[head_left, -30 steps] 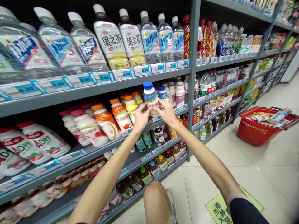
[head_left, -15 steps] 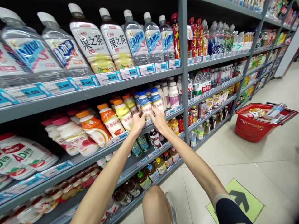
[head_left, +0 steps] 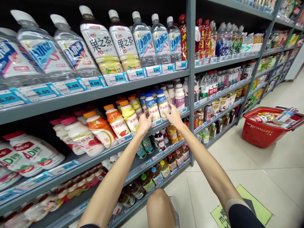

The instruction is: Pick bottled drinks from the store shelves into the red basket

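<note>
Two white drink bottles with blue caps stand side by side at the front of the middle shelf, the left blue-capped bottle [head_left: 152, 107] and the right blue-capped bottle [head_left: 162, 103]. My left hand [head_left: 144, 124] is at the lower left side of the left bottle, fingers curled and thumb towards its label. On the other side, my right hand [head_left: 174, 116] grips the right bottle's right edge, thumb in front; its farther fingertips are partly hidden. Both bottles rest upright on the shelf. A yellow-wrapped bottle [head_left: 129, 116] stands just left of my left hand.
Large bottles of fruit tea [head_left: 101, 46] line the shelf above, over a price-tag strip [head_left: 114, 78]. A grey upright post [head_left: 191, 41] rises right of my hands. On the floor at right sits a red basket [head_left: 260, 134] holding packaged goods. My bent knee [head_left: 158, 205] is below.
My hands have moved apart, from close together at the left blue-capped bottle to the outer sides of the two bottles. The view has shifted slightly.
</note>
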Available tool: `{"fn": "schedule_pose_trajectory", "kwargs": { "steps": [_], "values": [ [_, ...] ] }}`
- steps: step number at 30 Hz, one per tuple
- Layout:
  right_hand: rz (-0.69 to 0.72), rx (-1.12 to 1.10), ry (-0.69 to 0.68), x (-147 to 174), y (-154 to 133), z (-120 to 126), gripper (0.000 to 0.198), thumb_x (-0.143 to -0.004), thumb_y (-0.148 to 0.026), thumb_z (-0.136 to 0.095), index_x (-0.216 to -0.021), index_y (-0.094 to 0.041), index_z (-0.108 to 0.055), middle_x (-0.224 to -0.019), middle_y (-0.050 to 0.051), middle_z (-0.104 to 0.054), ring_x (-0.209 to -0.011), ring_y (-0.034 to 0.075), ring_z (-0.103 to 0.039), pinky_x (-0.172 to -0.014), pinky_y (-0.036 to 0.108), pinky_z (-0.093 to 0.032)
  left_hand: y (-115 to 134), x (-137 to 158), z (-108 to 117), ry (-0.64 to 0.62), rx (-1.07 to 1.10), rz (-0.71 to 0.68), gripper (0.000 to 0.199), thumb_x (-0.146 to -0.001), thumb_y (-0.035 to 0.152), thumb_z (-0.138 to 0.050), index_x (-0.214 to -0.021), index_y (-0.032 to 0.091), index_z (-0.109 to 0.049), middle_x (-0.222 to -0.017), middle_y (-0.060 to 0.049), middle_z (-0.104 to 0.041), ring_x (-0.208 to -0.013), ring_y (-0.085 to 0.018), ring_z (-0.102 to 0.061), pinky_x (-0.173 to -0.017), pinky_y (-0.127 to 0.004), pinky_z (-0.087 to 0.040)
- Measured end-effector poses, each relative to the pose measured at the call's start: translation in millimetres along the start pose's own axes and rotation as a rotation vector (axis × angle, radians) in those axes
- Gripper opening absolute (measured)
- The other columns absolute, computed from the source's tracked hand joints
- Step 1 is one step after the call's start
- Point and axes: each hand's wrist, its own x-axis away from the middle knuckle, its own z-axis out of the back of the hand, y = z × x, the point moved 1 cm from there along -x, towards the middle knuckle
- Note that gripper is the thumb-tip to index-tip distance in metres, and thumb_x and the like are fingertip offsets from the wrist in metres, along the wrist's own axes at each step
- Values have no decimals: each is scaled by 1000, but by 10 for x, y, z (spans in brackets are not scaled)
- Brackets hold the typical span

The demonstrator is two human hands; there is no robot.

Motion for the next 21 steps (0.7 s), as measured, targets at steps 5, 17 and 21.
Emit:
{"fn": "schedule_pose_trajectory", "kwargs": {
  "steps": [5, 17, 21],
  "values": [
    [-11, 6, -83, -115, 47, -12, 59, -95, -33, -75, -147, -9, -60, -144, 22, -67, -135, 35, -64, -118, 50, -49, 84, 23, 63, -82, -75, -14, 37, -89, 18, -79, -124, 11, -72, -126, -19, -79, -117, -30, -75, -106, -39, -55],
    [-1, -44, -87, -221, 193, -32, 57, -89, -32, -82, -139, -10, -66, -132, 21, -74, -119, 34, -71, -111, 54, -55, 257, 153, 168, -138, -91, -49, 42, -91, 25, -80, -128, 9, -71, -121, -19, -81, -113, -31, -77, -99, -38, -58],
    [8, -63, -85, -177, 153, -12, 52, -89, -30, -80, -135, -11, -67, -130, 19, -74, -119, 33, -70, -112, 53, -54, 276, 158, 175, -145, -53, -33, 40, -93, 23, -77, -130, 10, -71, -123, -18, -80, -116, -31, -76, -102, -38, -56]
  ]
}}
